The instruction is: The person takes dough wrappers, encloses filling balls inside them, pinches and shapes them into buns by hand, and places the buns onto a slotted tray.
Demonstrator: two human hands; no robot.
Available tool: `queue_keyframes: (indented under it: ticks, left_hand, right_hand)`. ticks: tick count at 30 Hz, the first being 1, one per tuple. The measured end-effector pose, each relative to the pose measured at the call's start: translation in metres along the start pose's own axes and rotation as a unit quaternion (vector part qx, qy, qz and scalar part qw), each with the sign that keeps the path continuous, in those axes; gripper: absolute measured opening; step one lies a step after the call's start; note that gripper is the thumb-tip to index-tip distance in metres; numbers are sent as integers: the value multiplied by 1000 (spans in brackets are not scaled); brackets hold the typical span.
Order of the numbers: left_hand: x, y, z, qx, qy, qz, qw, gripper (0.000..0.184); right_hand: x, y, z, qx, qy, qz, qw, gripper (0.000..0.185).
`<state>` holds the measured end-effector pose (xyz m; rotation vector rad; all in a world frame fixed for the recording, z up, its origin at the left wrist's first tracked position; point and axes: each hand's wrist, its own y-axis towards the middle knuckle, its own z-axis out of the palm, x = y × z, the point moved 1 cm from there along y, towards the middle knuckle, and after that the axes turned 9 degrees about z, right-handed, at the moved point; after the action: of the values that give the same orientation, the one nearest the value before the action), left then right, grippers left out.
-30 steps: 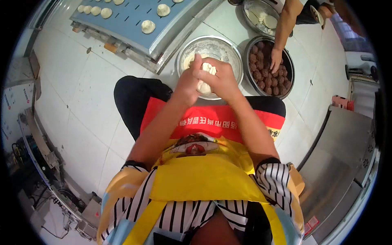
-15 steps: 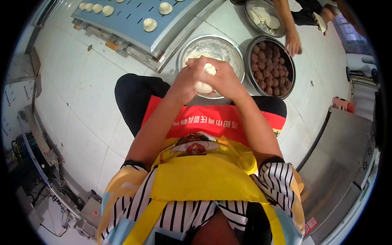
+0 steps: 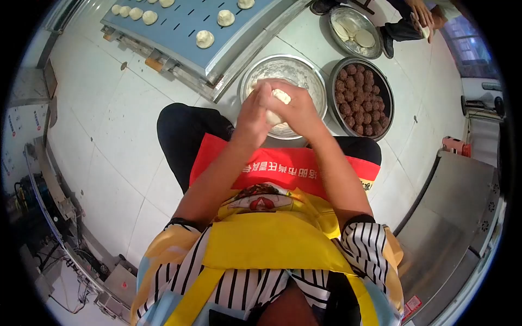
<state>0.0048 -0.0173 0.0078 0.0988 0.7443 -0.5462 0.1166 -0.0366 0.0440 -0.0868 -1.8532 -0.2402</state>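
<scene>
Both hands are cupped round a pale stuffed dough bun (image 3: 281,96), whose white dough shows between the fingers and below them. My left hand (image 3: 252,120) closes on it from the left, thumb side up. From the right, my right hand (image 3: 299,107) wraps the bun with its fingers reaching over to the left hand. Part of the bun is hidden by the fingers. Directly beneath the hands stands a wide metal bowl (image 3: 318,87) with flour-dusted insides. Beside it on the right, a dark-rimmed round pan (image 3: 336,111) holds several brown filling balls (image 3: 360,98).
A blue slotted conveyor (image 3: 185,46) with several formed buns (image 3: 205,39) stands at upper left. Flat dough rounds (image 3: 365,38) lie in a metal basin (image 3: 375,52) at upper right. Another person's hands (image 3: 421,13) hold a pale piece there. A steel cabinet (image 3: 451,201) stands at right.
The other person's hand has withdrawn from the pan of filling balls toward the upper right. My hands stay wrapped round the bun, with fingers slightly shifted. The view has tilted a little.
</scene>
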Motion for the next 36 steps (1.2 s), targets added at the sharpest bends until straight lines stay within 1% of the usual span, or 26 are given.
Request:
queue_keyframes:
  ticks: [2,3,4,6,7,9,10,12,14,15,16,17,19,21,23,24,27,28,29,31,32,34,35,36]
  left_hand:
    - [-18,3,3,0,49,-98,994,48]
    - [-22,3,4,1,73,-147,986,48]
    - [-14,3,1,-31,44,-134,989,48]
    - [4,7,1,-93,-12,-101,990,48]
    - [5,5,2,-84,-7,-71,994,48]
    - [3,-3,6,-64,2,-14,998,49]
    - [-1,0,1,-22,13,-70,997,49]
    - [-16,8,-13,63,34,-177,982,50]
    - [-6,6,-4,-34,46,-138,989,51]
    - [-2,7,3,-81,52,-115,989,51]
    - [1,5,9,-89,2,-66,994,49]
    - [0,6,5,-76,7,-79,994,48]
    - [0,9,-10,-52,15,-111,992,45]
    - [-10,4,-18,95,114,-44,988,47]
    - [-5,5,-7,-30,46,-116,992,52]
    - [0,10,-2,-76,10,-111,991,54]
    - [-6,1,-1,-40,8,-29,999,51]
    - [-11,-1,-15,39,77,-24,996,51]
    - [-11,1,-16,25,74,-76,994,50]
    - [-24,6,-2,-2,68,-175,982,48]
    - [-9,4,-2,-40,18,-103,994,45]
    - [-3,5,2,-52,-13,-65,996,44]
    - [1,3,1,-59,-29,-50,997,43]
    - [7,3,-11,-17,-7,-16,1000,45]
  right_hand:
    - [2,-1,-2,28,44,35,998,36]
    - [-4,-2,-4,37,30,73,996,35]
    - [-6,-2,-5,46,16,112,993,35]
    - [-3,1,-1,-37,-61,43,997,34]
    - [-1,0,1,-79,-98,10,992,33]
    - [3,2,-3,2,2,99,995,33]
    - [10,0,-9,49,46,134,989,33]
    - [11,2,-11,80,55,171,980,33]
    - [1,1,-8,47,-14,184,982,32]
    - [1,4,-6,31,-36,152,987,32]
    - [1,5,-4,14,-57,121,991,32]
    - [1,2,-2,-3,-77,96,992,32]
    - [6,0,-4,54,25,113,992,32]
    - [5,1,-6,82,33,136,987,34]
    - [-1,5,-5,83,-51,166,981,37]
    - [7,3,-2,23,-130,129,983,40]
    - [0,5,1,64,0,54,996,41]
    - [1,4,-3,103,20,88,991,39]
    - [3,3,-8,140,37,123,982,38]
    - [3,5,-9,166,40,222,960,38]
    - [5,6,-8,126,-22,195,973,38]
    - [4,6,-2,42,-141,137,980,38]
    - [3,6,-2,49,-87,98,990,38]
    - [2,6,-2,55,-35,59,996,38]
